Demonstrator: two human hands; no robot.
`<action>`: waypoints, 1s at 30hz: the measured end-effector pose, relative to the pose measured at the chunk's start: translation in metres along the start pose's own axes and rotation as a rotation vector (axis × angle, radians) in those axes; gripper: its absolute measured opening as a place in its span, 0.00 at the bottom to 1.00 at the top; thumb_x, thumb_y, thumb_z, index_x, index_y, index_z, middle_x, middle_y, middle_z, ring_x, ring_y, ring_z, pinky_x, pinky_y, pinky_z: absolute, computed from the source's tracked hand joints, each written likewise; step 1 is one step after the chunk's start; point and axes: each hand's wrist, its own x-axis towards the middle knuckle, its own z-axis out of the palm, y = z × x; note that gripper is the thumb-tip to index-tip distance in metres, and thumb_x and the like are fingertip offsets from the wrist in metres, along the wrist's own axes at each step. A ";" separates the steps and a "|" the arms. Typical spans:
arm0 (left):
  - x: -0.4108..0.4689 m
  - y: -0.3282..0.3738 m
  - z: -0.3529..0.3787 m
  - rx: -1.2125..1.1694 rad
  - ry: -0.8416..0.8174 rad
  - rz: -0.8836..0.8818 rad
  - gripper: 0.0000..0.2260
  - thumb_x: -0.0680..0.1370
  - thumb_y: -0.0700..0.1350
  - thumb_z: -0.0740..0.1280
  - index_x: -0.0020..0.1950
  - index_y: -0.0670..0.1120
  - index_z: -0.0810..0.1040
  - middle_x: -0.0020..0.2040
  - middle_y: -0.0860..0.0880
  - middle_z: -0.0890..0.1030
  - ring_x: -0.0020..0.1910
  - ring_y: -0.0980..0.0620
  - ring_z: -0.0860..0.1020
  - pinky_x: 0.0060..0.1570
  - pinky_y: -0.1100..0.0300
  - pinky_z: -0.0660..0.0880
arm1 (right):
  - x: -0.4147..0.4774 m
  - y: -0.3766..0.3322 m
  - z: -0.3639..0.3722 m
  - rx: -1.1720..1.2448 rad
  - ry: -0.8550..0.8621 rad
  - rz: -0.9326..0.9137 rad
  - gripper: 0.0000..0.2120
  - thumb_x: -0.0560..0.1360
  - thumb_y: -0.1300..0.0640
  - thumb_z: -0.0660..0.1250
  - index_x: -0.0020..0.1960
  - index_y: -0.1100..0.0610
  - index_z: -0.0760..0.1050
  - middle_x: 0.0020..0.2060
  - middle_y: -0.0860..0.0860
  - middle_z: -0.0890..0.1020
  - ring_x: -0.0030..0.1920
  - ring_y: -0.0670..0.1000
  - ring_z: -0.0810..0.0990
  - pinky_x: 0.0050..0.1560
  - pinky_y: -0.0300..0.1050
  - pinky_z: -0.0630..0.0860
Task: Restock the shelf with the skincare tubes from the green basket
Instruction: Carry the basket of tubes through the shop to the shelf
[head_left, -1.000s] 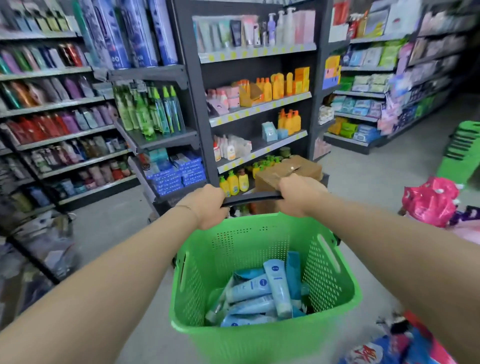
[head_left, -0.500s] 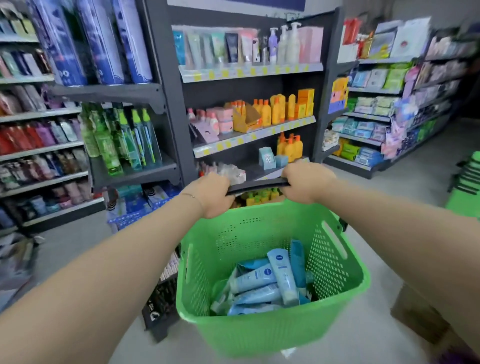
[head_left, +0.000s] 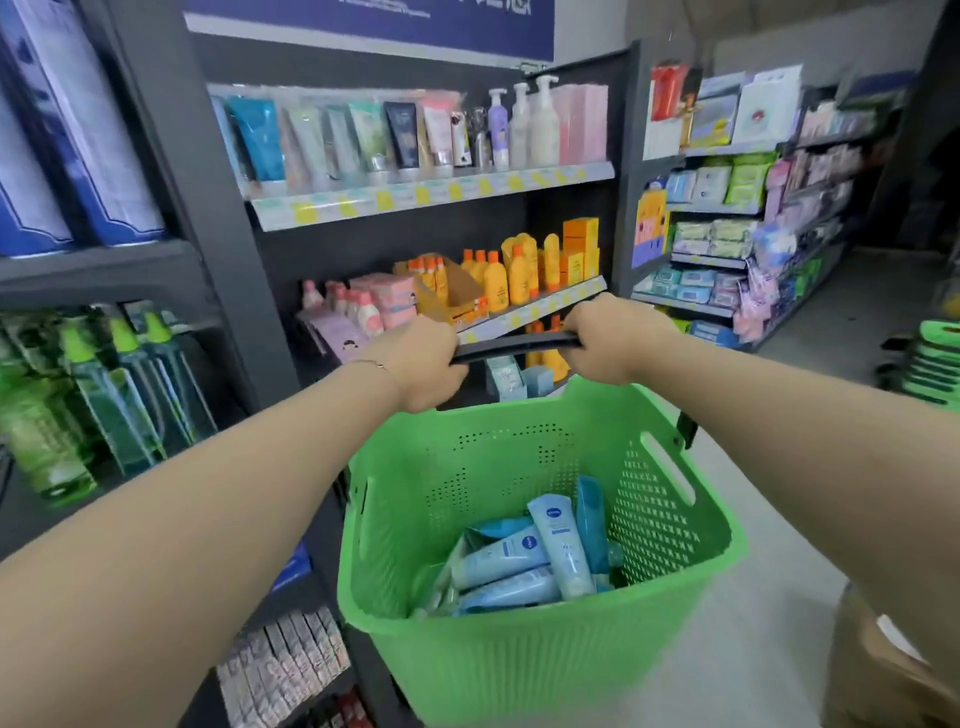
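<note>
The skincare tubes (head_left: 524, 558) sit loose in the bottom of the green basket (head_left: 670, 566), and your left hand (head_left: 426, 364) and right hand (head_left: 615, 340) are both clamped on its handle (head_left: 514, 345). Free one hand carelessly and it tips, spilling tubes near the shelf (head_left: 426, 200).

Both arms extended forward, bare to the forearm, converging toward centre. Left hand (head_left: 422, 361) closed in a full fist, knuckles uppermost, thin bracelet at the wrist. Right hand (head_left: 615, 340) likewise closed in a fist, knuckles uppermost, level with the left and a short gap apart. Fingertips of both curl under, out of sight.
</note>
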 end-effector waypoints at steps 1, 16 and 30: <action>0.014 -0.001 0.001 0.000 0.002 0.003 0.13 0.80 0.49 0.59 0.46 0.41 0.76 0.38 0.45 0.74 0.36 0.44 0.75 0.37 0.55 0.74 | 0.012 0.007 0.003 0.002 0.002 -0.005 0.10 0.77 0.52 0.59 0.42 0.56 0.74 0.32 0.51 0.74 0.31 0.51 0.73 0.30 0.42 0.69; 0.180 0.048 0.036 0.083 -0.017 -0.233 0.13 0.80 0.51 0.58 0.46 0.42 0.75 0.42 0.45 0.74 0.40 0.44 0.75 0.36 0.55 0.70 | 0.161 0.145 0.059 0.046 -0.025 -0.225 0.11 0.77 0.52 0.60 0.37 0.56 0.72 0.31 0.52 0.74 0.31 0.55 0.75 0.32 0.46 0.75; 0.275 0.063 0.076 0.039 -0.065 -0.307 0.12 0.81 0.51 0.59 0.42 0.45 0.71 0.37 0.48 0.71 0.33 0.51 0.71 0.28 0.58 0.65 | 0.251 0.211 0.103 0.034 -0.037 -0.331 0.10 0.78 0.51 0.61 0.43 0.56 0.73 0.33 0.51 0.74 0.31 0.51 0.73 0.27 0.40 0.65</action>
